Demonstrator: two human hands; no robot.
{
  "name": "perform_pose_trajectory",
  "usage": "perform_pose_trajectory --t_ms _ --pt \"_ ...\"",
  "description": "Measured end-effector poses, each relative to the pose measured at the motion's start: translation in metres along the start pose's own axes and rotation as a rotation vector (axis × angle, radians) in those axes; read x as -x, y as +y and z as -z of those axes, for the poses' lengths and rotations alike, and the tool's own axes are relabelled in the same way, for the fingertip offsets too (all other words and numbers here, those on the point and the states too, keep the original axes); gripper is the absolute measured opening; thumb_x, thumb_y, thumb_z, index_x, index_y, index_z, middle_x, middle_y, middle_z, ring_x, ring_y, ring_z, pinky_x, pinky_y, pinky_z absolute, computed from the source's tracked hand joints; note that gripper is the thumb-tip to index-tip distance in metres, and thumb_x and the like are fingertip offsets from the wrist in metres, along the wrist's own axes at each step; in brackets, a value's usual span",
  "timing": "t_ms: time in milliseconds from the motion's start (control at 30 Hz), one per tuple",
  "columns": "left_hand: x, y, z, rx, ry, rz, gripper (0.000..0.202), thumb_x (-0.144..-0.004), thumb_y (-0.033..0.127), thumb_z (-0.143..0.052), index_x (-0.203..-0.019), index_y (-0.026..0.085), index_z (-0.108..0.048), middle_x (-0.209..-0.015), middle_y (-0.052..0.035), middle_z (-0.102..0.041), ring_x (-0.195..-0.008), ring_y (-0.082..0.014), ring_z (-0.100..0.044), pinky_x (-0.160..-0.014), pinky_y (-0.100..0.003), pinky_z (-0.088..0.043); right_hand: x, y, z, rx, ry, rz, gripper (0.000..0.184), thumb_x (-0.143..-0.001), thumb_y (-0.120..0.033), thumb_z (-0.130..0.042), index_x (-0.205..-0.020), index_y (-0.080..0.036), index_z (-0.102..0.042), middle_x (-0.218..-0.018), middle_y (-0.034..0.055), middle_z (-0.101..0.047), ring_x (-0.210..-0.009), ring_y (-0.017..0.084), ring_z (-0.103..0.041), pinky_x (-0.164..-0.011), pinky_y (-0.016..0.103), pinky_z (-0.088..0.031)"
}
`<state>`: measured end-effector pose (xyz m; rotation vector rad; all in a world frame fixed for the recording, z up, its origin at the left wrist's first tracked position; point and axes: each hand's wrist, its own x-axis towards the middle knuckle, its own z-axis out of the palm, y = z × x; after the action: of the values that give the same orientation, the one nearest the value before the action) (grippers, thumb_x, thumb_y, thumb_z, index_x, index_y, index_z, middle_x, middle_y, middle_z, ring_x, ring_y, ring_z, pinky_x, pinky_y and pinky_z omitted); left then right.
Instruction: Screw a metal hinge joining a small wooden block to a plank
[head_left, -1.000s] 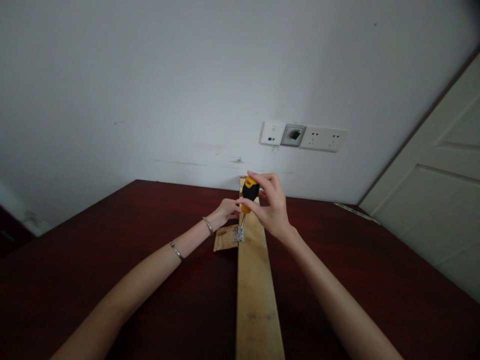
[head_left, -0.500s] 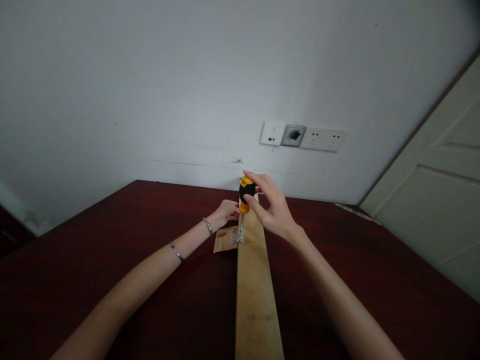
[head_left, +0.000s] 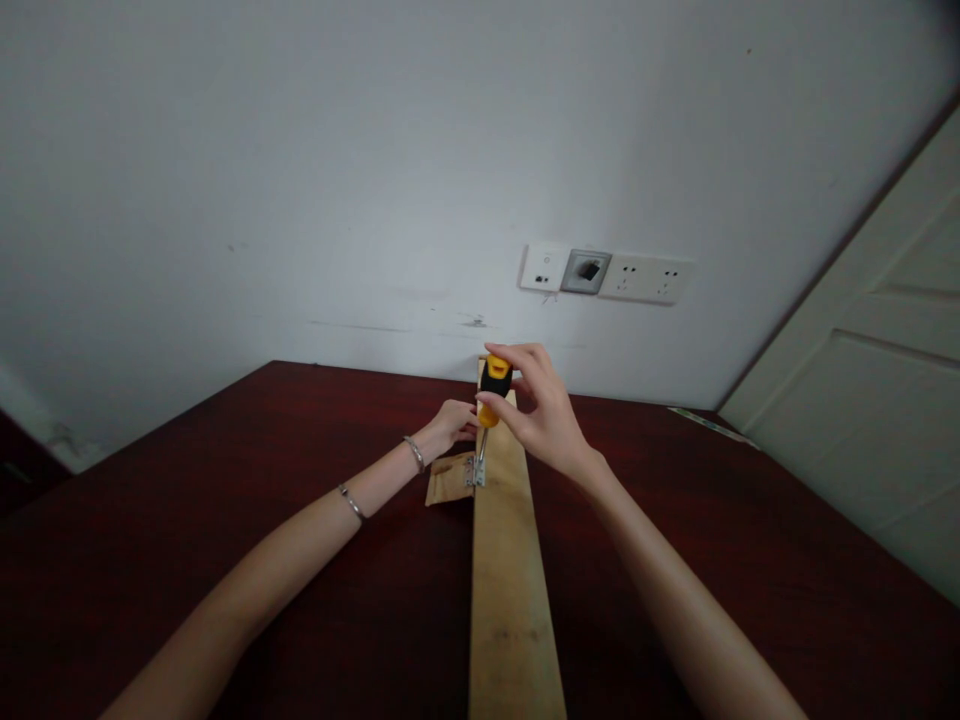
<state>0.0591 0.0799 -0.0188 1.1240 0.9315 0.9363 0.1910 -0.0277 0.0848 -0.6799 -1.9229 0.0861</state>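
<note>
A long wooden board (head_left: 514, 590) runs away from me across the dark red table. On its left edge a metal hinge (head_left: 475, 471) joins it to a short wooden piece (head_left: 448, 480). My right hand (head_left: 546, 420) grips the yellow and black handle of a screwdriver (head_left: 496, 378) between thumb and fingers. The screwdriver's shaft points down, its tip at the hinge's leaf on the board. Beyond the short piece, my left hand (head_left: 454, 422) is closed against the board's left side; its fingertips are partly hidden there, so whether they pinch the edge cannot be made out.
The table (head_left: 337, 610) meets a pale wall (head_left: 360, 200) at its far edge. Wall sockets (head_left: 645, 277) sit above the table to the right. A thin flat strip (head_left: 712, 427) lies at the far right edge, near a white panelled door (head_left: 892, 400).
The screwdriver's handle has turned a little in my right hand, and the thumb has shifted left across it. My left hand and the board are nearly unchanged.
</note>
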Motion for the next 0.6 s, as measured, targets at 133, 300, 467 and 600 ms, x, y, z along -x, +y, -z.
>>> perform_pose_trajectory --t_ms 133,300,467,600 --pt "-0.0018 -0.0016 0.0005 0.002 0.008 0.011 0.008 -0.071 0.009 -0.053 -0.076 0.011 -0.059 -0.065 -0.0020 -0.062 -0.059 -0.0120 -0.057 -0.057 -0.022 -0.048 0.0017 0.0030 -0.0019 0.053 0.052 -0.005 0.048 -0.080 -0.024 -0.060 -0.126 -0.029 -0.047 -0.106 0.0068 -0.046 -0.100 0.021 -0.049 -0.082 0.043 -0.052" --pt "-0.0026 -0.0011 0.0001 -0.005 0.041 0.053 0.007 -0.067 0.006 -0.055 -0.065 0.013 -0.056 -0.058 -0.0004 -0.059 -0.051 -0.0106 -0.055 -0.052 -0.021 -0.046 0.0020 0.0034 0.0021 -0.010 -0.064 0.043 0.058 -0.083 -0.018 -0.050 -0.137 -0.031 -0.033 -0.123 0.0081 -0.047 -0.110 0.023 -0.048 -0.083 0.043 -0.052" --pt "-0.0032 0.0001 0.0006 -0.005 0.039 0.032 0.004 -0.071 0.011 -0.057 -0.071 0.015 -0.058 -0.058 0.0005 -0.059 -0.052 -0.0107 -0.055 -0.053 -0.021 -0.047 0.0022 0.0041 -0.0020 -0.026 0.014 0.054 0.047 -0.084 -0.023 -0.055 -0.128 -0.030 -0.042 -0.119 0.0075 -0.050 -0.108 0.022 -0.050 -0.079 0.038 -0.054" --pt "-0.0052 -0.0010 0.0016 -0.011 0.026 0.014 0.008 -0.074 0.014 -0.058 -0.082 0.014 -0.060 -0.063 0.0001 -0.060 -0.056 -0.0110 -0.056 -0.056 -0.022 -0.047 0.0022 0.0044 -0.0036 -0.009 0.046 0.064 0.040 -0.083 -0.023 -0.059 -0.121 -0.027 -0.047 -0.113 0.0076 -0.049 -0.106 0.021 -0.050 -0.076 0.035 -0.055"
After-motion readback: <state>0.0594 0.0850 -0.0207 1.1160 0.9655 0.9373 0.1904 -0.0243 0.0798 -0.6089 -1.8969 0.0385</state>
